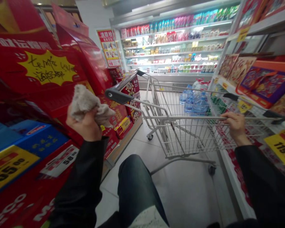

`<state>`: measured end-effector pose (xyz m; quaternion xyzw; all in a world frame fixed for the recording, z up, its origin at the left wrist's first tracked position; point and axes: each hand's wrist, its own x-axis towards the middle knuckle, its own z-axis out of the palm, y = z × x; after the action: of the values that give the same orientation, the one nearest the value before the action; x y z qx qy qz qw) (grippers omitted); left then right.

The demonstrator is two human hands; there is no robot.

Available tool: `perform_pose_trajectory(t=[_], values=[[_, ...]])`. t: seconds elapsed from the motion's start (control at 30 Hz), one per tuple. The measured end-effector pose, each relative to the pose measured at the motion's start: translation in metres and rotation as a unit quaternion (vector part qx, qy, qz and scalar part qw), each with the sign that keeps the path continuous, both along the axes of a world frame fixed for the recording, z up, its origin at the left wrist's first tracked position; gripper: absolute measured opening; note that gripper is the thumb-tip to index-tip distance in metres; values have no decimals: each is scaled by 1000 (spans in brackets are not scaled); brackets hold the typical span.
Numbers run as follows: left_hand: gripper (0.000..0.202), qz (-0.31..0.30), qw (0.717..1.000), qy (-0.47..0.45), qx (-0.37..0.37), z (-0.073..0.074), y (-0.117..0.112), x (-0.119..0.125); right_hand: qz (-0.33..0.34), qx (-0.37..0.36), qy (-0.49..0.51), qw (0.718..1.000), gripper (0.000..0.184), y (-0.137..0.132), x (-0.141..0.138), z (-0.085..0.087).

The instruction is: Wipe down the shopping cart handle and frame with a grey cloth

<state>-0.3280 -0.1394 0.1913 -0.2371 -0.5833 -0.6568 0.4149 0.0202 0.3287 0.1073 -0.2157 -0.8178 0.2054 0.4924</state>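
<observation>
My left hand (85,124) is closed around a crumpled grey cloth (86,102), held up in front of the red gift boxes (90,63) stacked on the left. My right hand (235,124) grips the top wire rim on the near right side of a metal shopping cart (180,133). The cart stands in the aisle ahead of me, tilted in the picture, its dark handle bar (120,94) toward the left. Its basket looks empty. Both arms wear black sleeves, and my knee in dark jeans (135,180) is raised below.
Red and blue boxed goods with yellow price tags (7,167) line the left. Shelves with colourful gift boxes (263,84) run along the right. Large water bottles (194,99) sit on the floor beyond the cart. A chilled display (175,47) stands at the far end.
</observation>
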Motion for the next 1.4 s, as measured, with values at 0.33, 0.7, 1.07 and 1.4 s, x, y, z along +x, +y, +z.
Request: perform_pose_trajectory(t=[0.33,0.7,1.07,1.4], values=[[35,-236,944,188,-136,88,22,75,-14,79,76,994,16,-39,-16,49],[22,-253,867,295,-311,117,75,153,106,59,230,966,41,-252,-46,114],[8,-103,935,206,-271,117,135,70,29,28,313,949,42,-211,-14,113],[26,-202,909,260,-255,96,137,228,-17,86,436,896,37,-192,0,107]])
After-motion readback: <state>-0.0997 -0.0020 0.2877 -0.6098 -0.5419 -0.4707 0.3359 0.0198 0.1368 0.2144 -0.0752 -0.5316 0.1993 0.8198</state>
